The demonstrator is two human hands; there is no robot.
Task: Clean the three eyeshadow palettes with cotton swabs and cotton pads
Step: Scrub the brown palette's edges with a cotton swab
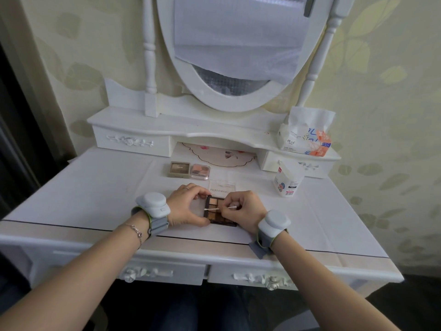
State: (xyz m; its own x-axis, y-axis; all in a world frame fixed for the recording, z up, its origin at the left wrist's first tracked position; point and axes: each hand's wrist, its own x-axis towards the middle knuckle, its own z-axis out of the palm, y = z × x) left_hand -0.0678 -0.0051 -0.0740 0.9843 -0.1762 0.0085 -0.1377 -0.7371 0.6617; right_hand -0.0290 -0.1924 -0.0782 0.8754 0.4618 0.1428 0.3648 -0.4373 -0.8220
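Right grip (241, 211): fingers curl and pinch a cotton swab (220, 208) mid-shaft; thin white stick, fluffy tips, left tip over the pans. Left grip (188, 206): thumb and fingers curl round the left edge of the open palette (218, 215), which lies flat on the counter (95, 187) between both hands. Palette dark-framed, rectangular, matte brown and tan square pans; clear lid (223, 188) folded back. Behind, well apart: a beige square palette (179, 169) just beside a pink glossy palette (200, 172). Right: soft white cotton pad pack (287, 179); tissue pack (305, 134) on the shelf.
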